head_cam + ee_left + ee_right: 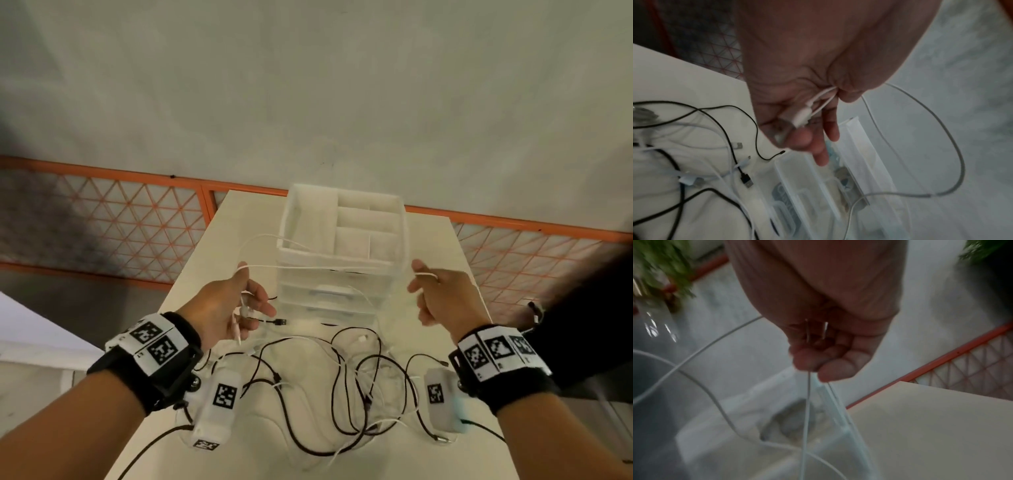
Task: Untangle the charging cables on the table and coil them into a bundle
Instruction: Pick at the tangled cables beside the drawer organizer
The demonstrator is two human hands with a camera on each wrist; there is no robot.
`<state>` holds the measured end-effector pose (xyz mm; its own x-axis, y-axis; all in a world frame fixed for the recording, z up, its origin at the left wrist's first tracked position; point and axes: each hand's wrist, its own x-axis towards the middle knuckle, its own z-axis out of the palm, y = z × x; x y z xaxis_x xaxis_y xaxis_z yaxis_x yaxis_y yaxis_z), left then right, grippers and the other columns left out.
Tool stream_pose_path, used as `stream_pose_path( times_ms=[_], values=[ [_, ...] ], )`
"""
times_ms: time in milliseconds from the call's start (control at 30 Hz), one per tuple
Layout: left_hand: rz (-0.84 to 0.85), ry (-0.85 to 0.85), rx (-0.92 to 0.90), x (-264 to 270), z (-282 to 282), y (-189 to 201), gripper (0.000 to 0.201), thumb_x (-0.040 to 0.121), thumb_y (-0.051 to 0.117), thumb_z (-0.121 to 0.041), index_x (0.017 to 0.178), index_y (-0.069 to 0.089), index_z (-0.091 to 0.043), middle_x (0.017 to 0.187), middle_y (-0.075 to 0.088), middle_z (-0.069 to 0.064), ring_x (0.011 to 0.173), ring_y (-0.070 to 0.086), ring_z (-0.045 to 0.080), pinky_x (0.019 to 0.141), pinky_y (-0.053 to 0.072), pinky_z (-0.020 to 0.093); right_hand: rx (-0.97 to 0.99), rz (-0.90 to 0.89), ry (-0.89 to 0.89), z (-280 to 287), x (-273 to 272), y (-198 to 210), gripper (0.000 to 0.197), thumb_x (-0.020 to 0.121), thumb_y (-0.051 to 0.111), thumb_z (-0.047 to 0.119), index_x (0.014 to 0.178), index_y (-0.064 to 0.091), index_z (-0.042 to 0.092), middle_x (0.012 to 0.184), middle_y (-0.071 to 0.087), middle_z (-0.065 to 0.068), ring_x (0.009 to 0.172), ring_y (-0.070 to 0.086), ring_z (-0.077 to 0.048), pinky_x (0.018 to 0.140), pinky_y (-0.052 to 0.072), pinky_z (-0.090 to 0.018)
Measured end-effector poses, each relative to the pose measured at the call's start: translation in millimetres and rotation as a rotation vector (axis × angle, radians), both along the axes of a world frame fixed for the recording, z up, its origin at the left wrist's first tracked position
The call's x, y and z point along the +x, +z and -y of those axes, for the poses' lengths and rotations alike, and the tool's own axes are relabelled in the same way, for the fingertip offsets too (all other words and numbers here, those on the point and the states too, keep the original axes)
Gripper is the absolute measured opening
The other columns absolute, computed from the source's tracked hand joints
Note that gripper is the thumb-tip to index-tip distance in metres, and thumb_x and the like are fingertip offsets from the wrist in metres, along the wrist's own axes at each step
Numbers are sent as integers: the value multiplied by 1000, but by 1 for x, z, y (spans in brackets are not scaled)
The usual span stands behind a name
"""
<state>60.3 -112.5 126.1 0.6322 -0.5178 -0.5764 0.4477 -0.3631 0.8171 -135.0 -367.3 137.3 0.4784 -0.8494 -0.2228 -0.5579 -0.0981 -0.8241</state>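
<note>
A white charging cable [329,266] stretches in the air between my two hands, in front of the organiser. My left hand [233,301] grips one end of it, with the white plug [802,116] and a loop of cable pinched in its fingers. My right hand [435,291] is raised at the same height and pinches the same cable [807,402] between thumb and fingers. Below them a tangle of black and white cables [342,383] lies on the white table [479,452], with a black USB plug [281,322] near my left hand.
A translucent white drawer organiser [342,253] with open top compartments stands mid-table just beyond my hands. The table is narrow, with its side edges close by. An orange lattice fence [102,219] runs behind, and a green plant [663,264] stands off to the side.
</note>
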Motion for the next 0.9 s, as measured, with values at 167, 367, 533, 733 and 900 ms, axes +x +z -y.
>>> stream_pose_path(
  times_ms=[167,367,533,733,900],
  values=[
    [32,-104,163,-24,1,-11,56,100,29,-59,87,58,-13,92,77,14,87,59,31,95,44,51,-168,587,69,-21,6,64,34,94,59,52,87,69,19,88,78,-4,61,70,-20,59,58,-31],
    [33,24,108,-30,7,-16,55,101,34,-53,79,52,-6,44,28,0,34,33,16,51,45,30,-302,504,-51,-27,-10,62,26,87,63,61,88,62,34,89,72,5,66,72,-18,69,61,-50],
    [26,-17,193,-14,-5,-14,47,101,42,-48,82,54,-6,47,25,-3,39,21,12,41,27,21,-453,562,25,-23,-8,70,19,83,72,57,89,62,42,89,70,6,71,70,-33,63,60,-52],
    [119,-167,94,-7,-15,-9,44,93,56,-51,106,55,-9,54,30,-5,42,22,10,42,19,20,-341,310,3,21,0,22,19,84,69,13,80,61,30,122,67,10,73,74,-24,70,59,-44],
    [197,-159,-98,-3,-17,7,49,98,41,-55,96,60,-9,54,25,-6,45,19,12,46,17,25,-103,-61,175,28,-27,-30,47,83,61,-4,114,63,31,130,62,5,73,75,-23,64,59,-39]
  ],
)
